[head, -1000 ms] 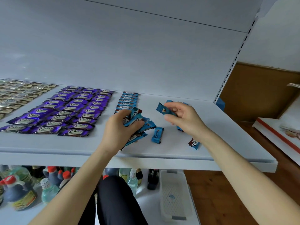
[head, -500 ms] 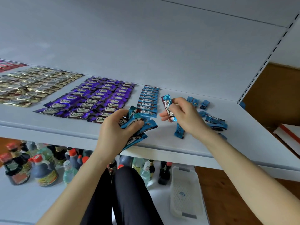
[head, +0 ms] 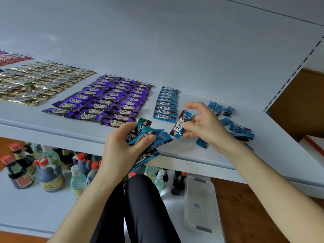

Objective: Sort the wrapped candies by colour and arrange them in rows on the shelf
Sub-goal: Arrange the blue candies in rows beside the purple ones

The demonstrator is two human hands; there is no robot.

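Right hand (head: 206, 127) is now holding its candy (head: 179, 125) tilted, just right of the blue row's (head: 165, 104) near end, with the index finger lifting clear since half a second ago. Its grip is pinching the wrapper between thumb and lower fingers. Left hand (head: 122, 148) is clutching a bunch (head: 152, 137) of blue candies in front of the row, at the shelf (head: 280, 137) edge. Loose candies (head: 240, 130) are lying further right of the row, and purple rows (head: 108, 102) left of it.
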